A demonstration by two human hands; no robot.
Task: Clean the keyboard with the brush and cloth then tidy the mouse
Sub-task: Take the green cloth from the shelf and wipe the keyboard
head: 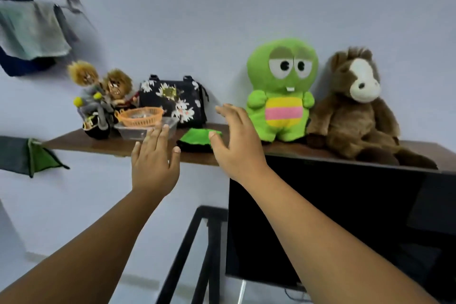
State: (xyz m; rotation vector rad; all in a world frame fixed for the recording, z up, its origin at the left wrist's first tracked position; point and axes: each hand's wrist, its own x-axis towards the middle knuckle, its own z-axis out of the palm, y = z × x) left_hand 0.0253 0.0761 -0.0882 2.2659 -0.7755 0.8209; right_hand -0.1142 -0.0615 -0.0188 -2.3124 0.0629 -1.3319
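A folded green cloth with a dark edge [196, 139] lies on a brown wall shelf [98, 144], between a clear plastic tub and a green plush toy. My right hand [237, 140] is raised in front of the shelf with straight, spread fingers, its thumb just over the cloth's right end. My left hand [154, 163] is also up, fingers straight, fingertips in front of the clear tub. Neither hand holds anything. No keyboard, brush or mouse shows in this view.
On the shelf stand a doll on a toy motorbike [98, 106], an orange basket [140, 117] in a clear tub [133, 132], a floral black bag [174, 101], a green plush [281, 91] and a brown plush horse [355, 106]. A black monitor [345, 217] sits below; towels [32, 29] hang left.
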